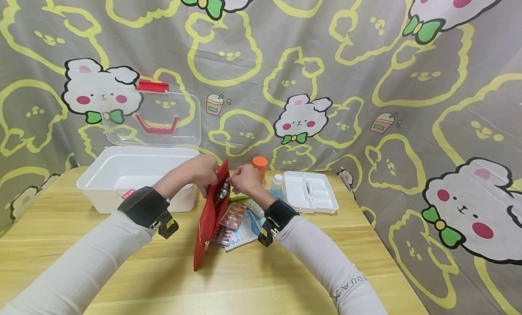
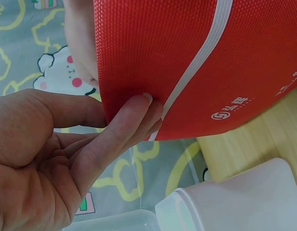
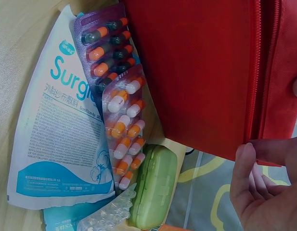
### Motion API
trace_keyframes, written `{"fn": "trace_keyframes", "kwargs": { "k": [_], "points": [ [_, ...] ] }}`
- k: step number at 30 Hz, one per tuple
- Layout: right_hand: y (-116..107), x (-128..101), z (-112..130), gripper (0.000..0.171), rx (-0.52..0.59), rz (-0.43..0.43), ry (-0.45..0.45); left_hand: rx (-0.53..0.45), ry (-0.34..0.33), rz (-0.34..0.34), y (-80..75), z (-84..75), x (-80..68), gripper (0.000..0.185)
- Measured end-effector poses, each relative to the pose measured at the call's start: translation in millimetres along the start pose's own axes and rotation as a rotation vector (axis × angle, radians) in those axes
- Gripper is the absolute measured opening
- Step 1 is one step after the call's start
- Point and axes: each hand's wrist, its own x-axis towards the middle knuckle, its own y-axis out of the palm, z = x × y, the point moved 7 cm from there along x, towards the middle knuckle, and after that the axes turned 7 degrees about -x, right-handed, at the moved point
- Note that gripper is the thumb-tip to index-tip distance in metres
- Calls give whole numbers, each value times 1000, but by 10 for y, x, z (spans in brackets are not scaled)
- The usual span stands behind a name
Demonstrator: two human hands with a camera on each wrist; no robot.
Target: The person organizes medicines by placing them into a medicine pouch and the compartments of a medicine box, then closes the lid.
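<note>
A red zip pouch (image 1: 207,222) stands on its narrow side over the table, its mouth spread apart. My left hand (image 1: 201,171) pinches the far edge of one side; in the left wrist view thumb and fingers lie on either face of the fabric. On the other side, my right hand (image 1: 246,179) pinches the pouch's edge beside the zipper (image 3: 256,72). Blister-packed capsules (image 1: 222,192) show inside the opening. Right of the pouch lie an orange-and-white capsule blister (image 3: 124,127), a dark-and-orange one (image 3: 107,43), a gauze dressing packet (image 3: 61,139) and a green pill case (image 3: 155,187).
A white box (image 1: 98,192) with its clear lid (image 1: 189,120) raised stands at the back left. An orange-capped bottle (image 1: 259,162), a small white-capped bottle (image 1: 277,181) and a white divided tray (image 1: 299,208) sit at the back right. A patterned curtain (image 1: 350,43) hangs behind.
</note>
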Motion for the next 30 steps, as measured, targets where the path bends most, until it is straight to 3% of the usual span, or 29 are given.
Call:
{"fn": "trace_keyframes", "kwargs": {
  "k": [17,30],
  "points": [
    [-79,-7,-20,36,-38,-33,-18,0,-5,11,15,-1,12,11],
    [68,-153,-107,9,-285,107,-74,-14,-9,3,8,12,14,12]
  ]
}}
